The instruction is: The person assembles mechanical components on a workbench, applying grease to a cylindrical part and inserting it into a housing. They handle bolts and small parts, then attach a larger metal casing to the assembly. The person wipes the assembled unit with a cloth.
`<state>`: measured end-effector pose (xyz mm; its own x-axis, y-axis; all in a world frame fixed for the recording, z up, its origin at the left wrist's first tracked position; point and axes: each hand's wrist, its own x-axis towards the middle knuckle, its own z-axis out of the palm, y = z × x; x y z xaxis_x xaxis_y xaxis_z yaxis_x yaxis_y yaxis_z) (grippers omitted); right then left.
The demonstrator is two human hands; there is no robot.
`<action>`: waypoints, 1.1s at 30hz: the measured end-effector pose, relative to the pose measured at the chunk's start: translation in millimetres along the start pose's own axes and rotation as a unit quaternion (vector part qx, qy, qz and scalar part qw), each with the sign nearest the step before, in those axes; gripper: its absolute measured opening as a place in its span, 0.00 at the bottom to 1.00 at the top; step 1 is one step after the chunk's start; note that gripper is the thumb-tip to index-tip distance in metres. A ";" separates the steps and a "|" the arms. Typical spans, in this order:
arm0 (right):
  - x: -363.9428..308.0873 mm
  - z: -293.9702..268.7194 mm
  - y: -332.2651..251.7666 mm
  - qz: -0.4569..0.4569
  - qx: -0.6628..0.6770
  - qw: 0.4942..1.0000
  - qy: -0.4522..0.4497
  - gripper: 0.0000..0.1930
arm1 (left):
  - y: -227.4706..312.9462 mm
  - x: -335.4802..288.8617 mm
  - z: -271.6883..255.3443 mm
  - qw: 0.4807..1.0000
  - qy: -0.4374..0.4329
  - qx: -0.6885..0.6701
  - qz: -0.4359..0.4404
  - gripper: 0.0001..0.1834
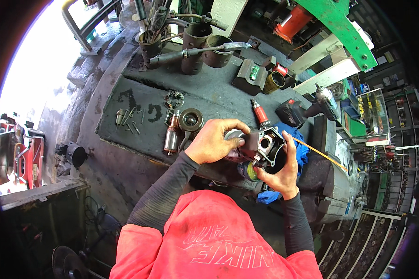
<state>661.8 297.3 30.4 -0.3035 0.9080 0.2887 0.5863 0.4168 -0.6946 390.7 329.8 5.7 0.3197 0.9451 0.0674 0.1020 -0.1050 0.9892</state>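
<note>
A dark metal housing [251,143] with an open, flanged end is held up over the near edge of the bench between my two hands. My left hand [218,140] grips its left side, with thumb and fingers curled round it. Along the right rim of the flange, my right hand [284,171] holds it with thumb below and fingers above. A copper-wound armature [172,134] lies on the bench left of my left hand. Beside it are a round dark end cover [191,120] and a ring-shaped plate [174,100]. Several small bolts and pins [131,120] lie farther left.
Behind the housing stand a red-bodied tool [260,113] and a cordless impact wrench [312,107]. Blue cloth [300,148] lies right of my hands. Metal cups [198,49] with tools and a block [250,76] stand farther back. A green-and-white frame [344,35] rises at right.
</note>
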 end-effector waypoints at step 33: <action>17.3 -26.9 -32.0 -0.005 -0.077 0.992 -0.095 0.68 | -7.2 4.5 -3.6 0.999 -0.026 -0.034 -0.001 0.16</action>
<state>658.0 300.8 75.3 -0.4376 0.8858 0.1547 0.6864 0.4402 -0.5789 388.0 336.0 -0.6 0.3689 0.9275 0.0603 0.0395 -0.0804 0.9960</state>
